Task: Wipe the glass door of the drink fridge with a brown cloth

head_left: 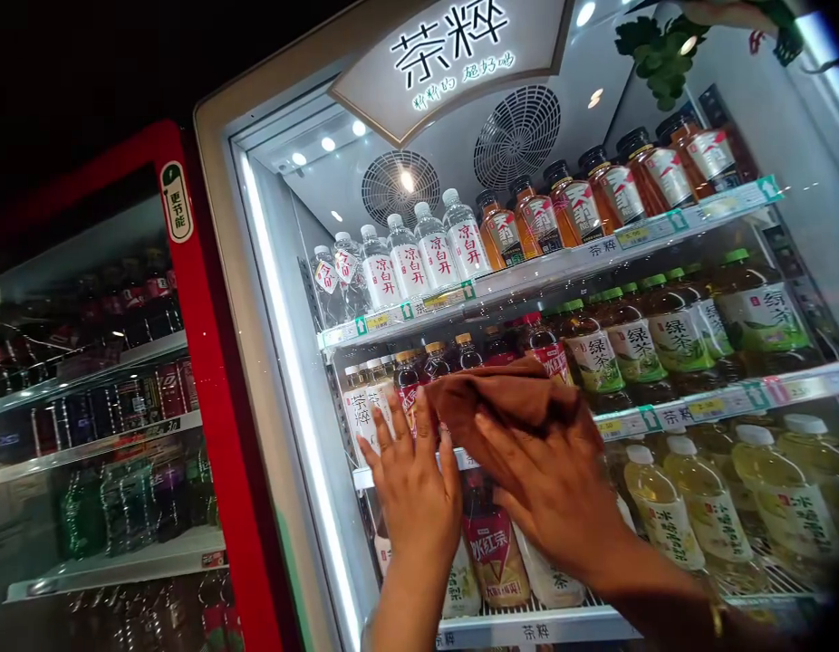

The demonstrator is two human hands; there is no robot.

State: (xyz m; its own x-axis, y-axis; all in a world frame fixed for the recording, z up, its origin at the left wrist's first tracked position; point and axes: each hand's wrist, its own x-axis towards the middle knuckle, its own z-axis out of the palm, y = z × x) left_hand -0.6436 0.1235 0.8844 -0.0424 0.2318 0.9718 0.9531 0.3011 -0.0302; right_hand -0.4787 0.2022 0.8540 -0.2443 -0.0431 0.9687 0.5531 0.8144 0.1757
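A brown cloth (507, 394) lies bunched against the glass front of a lit drinks cooler (226, 163). My right hand (548, 489) presses on the cloth, its fingers over the lower part of the fabric. To the left of it, my left hand (416, 480) is spread with the fingers apart and pointing up, flat toward the glass, holding nothing. Its fingertips are close to the cloth's left edge. Behind both hands, bottles on the middle and lower shelves are partly hidden.
Clear water bottles (437, 249) and amber bottles (583, 204) line the top shelf. Green tea bottles (678, 330) stand on the middle shelf at right, pale yellow bottles (718, 498) below. A red-framed cooler (212, 380) stands at left. Green artificial grapes (657, 59) show at top right.
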